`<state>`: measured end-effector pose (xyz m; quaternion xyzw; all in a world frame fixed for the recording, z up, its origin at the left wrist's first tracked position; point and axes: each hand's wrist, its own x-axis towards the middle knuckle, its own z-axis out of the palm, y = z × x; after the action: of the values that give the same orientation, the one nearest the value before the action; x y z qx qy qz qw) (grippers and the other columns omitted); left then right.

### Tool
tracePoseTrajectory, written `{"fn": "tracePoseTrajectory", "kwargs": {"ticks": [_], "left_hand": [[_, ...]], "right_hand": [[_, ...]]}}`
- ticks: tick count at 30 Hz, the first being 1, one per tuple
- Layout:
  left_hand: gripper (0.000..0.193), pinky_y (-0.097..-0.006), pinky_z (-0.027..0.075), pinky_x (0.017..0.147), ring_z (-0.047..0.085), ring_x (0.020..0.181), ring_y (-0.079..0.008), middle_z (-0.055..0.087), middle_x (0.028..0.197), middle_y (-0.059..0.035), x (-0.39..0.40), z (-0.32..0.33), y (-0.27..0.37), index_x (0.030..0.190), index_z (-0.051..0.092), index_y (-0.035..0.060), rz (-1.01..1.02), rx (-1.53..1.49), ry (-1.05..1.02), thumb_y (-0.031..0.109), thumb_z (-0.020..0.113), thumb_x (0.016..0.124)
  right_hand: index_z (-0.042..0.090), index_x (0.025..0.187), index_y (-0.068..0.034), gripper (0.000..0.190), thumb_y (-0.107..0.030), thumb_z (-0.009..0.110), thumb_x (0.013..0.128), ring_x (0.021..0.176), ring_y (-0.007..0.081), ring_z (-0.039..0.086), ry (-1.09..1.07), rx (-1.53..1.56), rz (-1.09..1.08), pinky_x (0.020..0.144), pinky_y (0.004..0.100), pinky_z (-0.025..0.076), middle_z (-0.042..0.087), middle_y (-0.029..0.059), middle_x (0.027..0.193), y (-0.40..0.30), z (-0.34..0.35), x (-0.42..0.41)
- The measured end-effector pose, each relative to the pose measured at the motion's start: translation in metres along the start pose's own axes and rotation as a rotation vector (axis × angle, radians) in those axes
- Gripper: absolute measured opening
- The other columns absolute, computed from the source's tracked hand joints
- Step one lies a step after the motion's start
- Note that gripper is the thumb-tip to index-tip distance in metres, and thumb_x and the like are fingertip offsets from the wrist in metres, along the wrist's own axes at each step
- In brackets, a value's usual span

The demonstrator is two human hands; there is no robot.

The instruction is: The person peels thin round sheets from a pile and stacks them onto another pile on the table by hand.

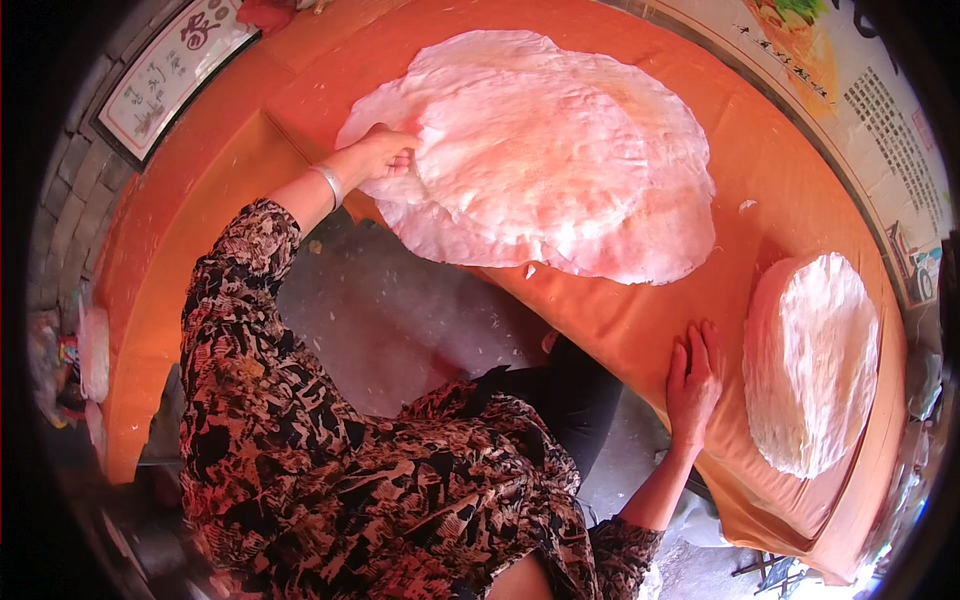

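Note:
Several large, thin, round flatbreads lie overlapping in a loose pile on the orange-covered table. At the left edge of the upper, smaller round, my left hand pinches the rim between thumb and fingers; a bracelet circles that wrist. My right hand rests palm down near the table's front edge with nothing in it, its fingers slightly apart. Just right of it stands a thick stack of folded flatbreads, half-round in shape, apart from the hand.
Small flatbread scraps dot the cloth. Behind the table hangs a printed poster, and a framed sign leans by the brick wall at left. Grey floor shows between my body and the table.

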<state>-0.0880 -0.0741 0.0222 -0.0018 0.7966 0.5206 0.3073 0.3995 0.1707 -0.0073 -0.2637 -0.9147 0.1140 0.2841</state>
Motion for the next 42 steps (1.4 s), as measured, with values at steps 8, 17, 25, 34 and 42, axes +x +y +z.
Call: {"fn": "tracePoseTrajectory", "kwargs": {"ticks": [8, 17, 25, 34, 42], "left_hand": [[0.022, -0.0259, 0.042, 0.053, 0.046, 0.06, -0.0108, 0.047, 0.069, 0.0011, 0.004, 0.012, 0.005, 0.075, 0.052, 0.0125, -0.003, 0.147, 0.012, 0.017, 0.074, 0.076], [0.016, -0.035, 0.054, 0.069, 0.061, 0.08, -0.018, 0.062, 0.086, -0.0036, -0.017, 0.025, 0.031, 0.09, 0.059, 0.0079, 0.162, -0.263, -0.249, 0.009, 0.068, 0.077], [0.022, -0.0328, 0.051, 0.088, 0.062, 0.094, -0.021, 0.062, 0.107, -0.0126, -0.035, 0.114, 0.226, 0.106, 0.057, -0.0002, 0.632, 0.001, -1.071, 0.008, 0.057, 0.085], [0.012, -0.0407, 0.052, 0.073, 0.061, 0.078, -0.0229, 0.06, 0.077, -0.0113, -0.156, 0.099, 0.233, 0.085, 0.058, -0.0079, 0.803, -0.829, -1.079, 0.002, 0.051, 0.082], [0.041, -0.034, 0.046, 0.093, 0.054, 0.109, -0.0195, 0.055, 0.121, -0.009, -0.094, 0.125, -0.019, 0.12, 0.051, 0.0006, 0.15, -0.494, -0.623, 0.002, 0.06, 0.081]], "right_hand": [[0.06, 0.111, 0.002, 0.027, -0.011, 0.057, 0.087, 0.115, 0.0345, 0.05, 0.025, -0.016, -0.005, 0.096, 0.0421, 0.041, 0.055, 0.0198, 0.119, -0.001, -0.003, -0.001], [0.061, 0.108, 0.002, 0.027, -0.012, 0.059, 0.085, 0.117, 0.0344, 0.049, 0.042, 0.03, 0.042, 0.097, 0.0418, 0.041, 0.055, 0.0189, 0.12, -0.003, -0.001, 0.001], [0.061, 0.107, 0.002, 0.026, -0.012, 0.059, 0.085, 0.116, 0.0348, 0.049, 0.046, 0.015, 0.035, 0.097, 0.0424, 0.04, 0.055, 0.0188, 0.12, 0.0, -0.005, -0.003], [0.059, 0.112, 0.002, 0.027, -0.009, 0.058, 0.087, 0.105, 0.0263, 0.058, 0.126, 0.321, 0.094, 0.087, 0.0337, 0.047, 0.061, 0.0146, 0.11, -0.012, -0.008, -0.004], [0.051, 0.124, 0.0, 0.032, -0.007, 0.05, 0.093, 0.075, 0.0046, 0.053, 0.014, 1.082, 0.686, 0.06, 0.016, 0.042, 0.06, 0.0016, 0.096, -0.008, -0.023, -0.019]]}}
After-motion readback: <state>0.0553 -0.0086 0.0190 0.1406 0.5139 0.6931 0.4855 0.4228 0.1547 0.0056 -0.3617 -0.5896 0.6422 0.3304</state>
